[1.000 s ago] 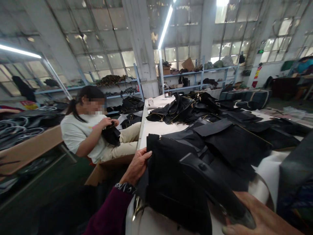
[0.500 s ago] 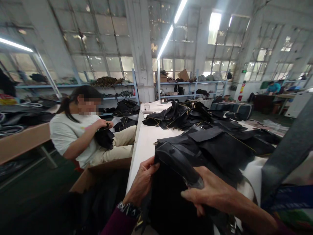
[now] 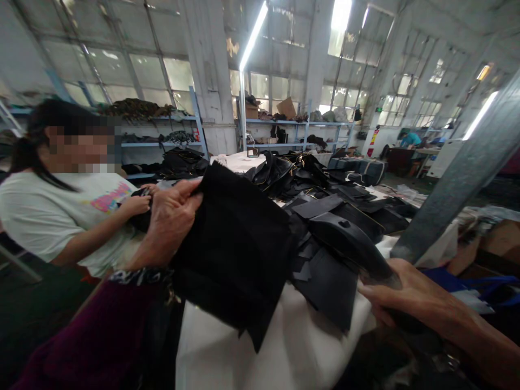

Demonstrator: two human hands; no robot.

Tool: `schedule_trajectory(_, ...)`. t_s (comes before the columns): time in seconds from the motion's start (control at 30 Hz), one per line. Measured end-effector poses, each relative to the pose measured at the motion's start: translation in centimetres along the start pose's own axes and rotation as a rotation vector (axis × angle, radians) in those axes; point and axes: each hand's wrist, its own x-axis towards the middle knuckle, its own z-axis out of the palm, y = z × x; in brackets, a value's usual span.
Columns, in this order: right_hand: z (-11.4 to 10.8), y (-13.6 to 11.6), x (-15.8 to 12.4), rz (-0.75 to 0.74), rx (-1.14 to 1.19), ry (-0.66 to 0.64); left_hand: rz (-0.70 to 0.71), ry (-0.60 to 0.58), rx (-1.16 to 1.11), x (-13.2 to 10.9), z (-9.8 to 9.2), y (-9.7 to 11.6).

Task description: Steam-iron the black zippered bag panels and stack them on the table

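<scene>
Long white-covered worktable point(image 3: 284, 346); heaped black cut pieces point(image 3: 325, 216) lying across it, blue shelving point(image 3: 284, 123) with cardboard box point(image 3: 286, 108) behind.

Two hands of the wearer: left hand point(image 3: 173, 216) at the near left of the worktop point(image 3: 292, 346), right hand point(image 3: 406, 298) at its near right. One black fabric panel point(image 3: 239, 249) lifted over the worktop's near edge. One curved black strap piece point(image 3: 349, 244) just right of it. One heap of black bag parts point(image 3: 325, 189) across the worktop, too tangled to count. One seated person point(image 3: 57, 211) left of the worktop. One distant person in teal point(image 3: 408, 139) far beyond it. One grey post point(image 3: 455, 179) at its right.
</scene>
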Motion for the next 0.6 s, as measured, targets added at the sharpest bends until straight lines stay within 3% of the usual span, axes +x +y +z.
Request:
schedule_trajectory(0.13,-0.2,0.9,-1.5,0.025,0.010,0.004,0.357,0.137,0.327,4.0,-0.5,5.2)
schedule_trajectory(0.2,-0.3,1.0,-2.2,0.023,-0.029,0.039,0.615,0.180,0.559,4.3,0.3,6.9)
schedule_trajectory(0.27,-0.5,1.3,-2.9,0.030,-0.052,0.047,0.888,0.148,0.696,3.3,1.9,7.1)
schedule_trajectory(0.37,-0.6,2.0,-4.0,0.056,-0.069,0.035,1.102,-0.146,0.719,-0.6,5.4,4.9)
schedule_trajectory(0.43,-0.4,2.6,-4.9,0.083,-0.065,0.030,1.178,-0.419,0.725,-4.3,8.0,2.7)
schedule_trajectory(0.5,-0.1,3.2,-5.8,0.118,-0.047,0.017,1.180,-0.546,0.705,-8.4,10.2,0.6)
schedule_trajectory(0.6,0.7,3.8,-7.0,0.160,-0.007,-0.015,1.077,-0.637,0.667,-14.0,12.8,-2.1)
